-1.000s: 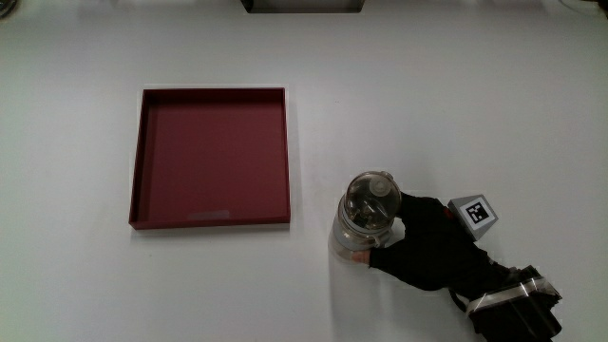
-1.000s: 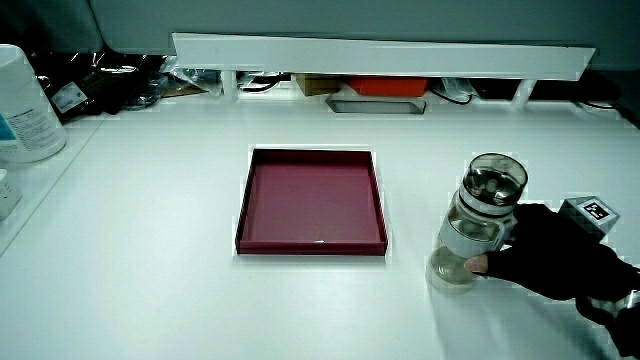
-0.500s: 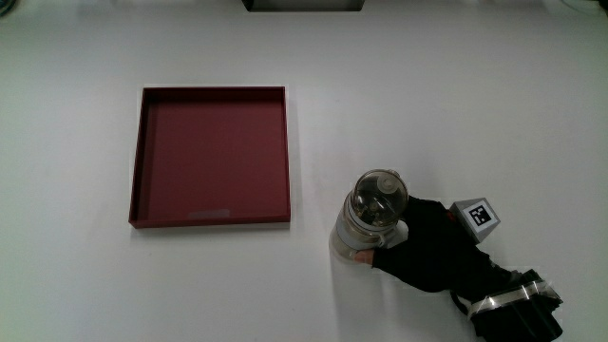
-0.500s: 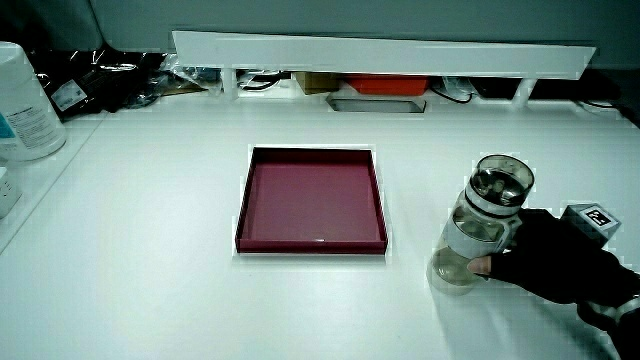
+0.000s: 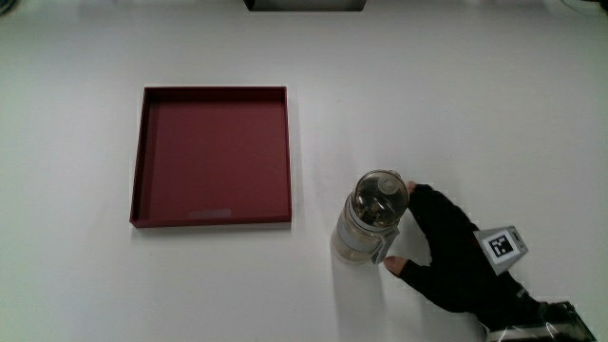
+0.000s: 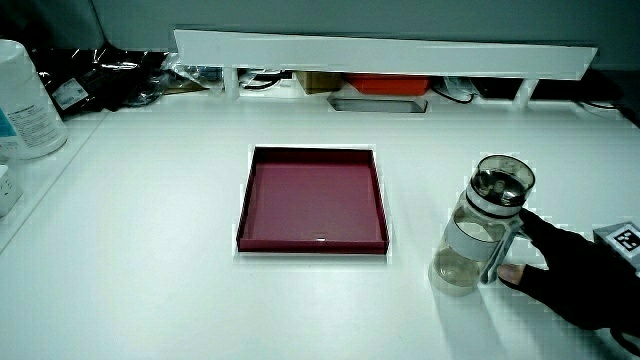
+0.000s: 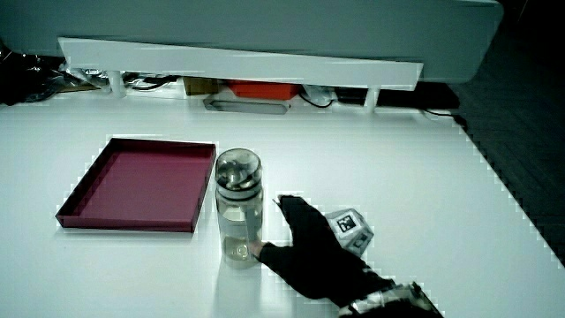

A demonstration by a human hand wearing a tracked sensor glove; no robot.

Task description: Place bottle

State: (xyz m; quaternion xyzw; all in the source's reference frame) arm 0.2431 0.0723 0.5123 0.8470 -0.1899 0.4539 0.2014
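Note:
A clear bottle with a pale band and a clear lid stands upright on the white table, beside the dark red tray and a little nearer to the person. The hand lies beside the bottle with its fingers spread and nothing in them. Its thumb tip sits close to the bottle's base, while the other fingers stand apart from the bottle. Both side views show the bottle, the hand and the tray. Nothing lies in the tray.
A low white partition runs along the table's edge farthest from the person, with cables and an orange-red item under it. A large white container stands at the table's edge.
The hand has let go of the bottle and drawn back toward the person, its fingers now spread. The bottle stays upright in the same place.

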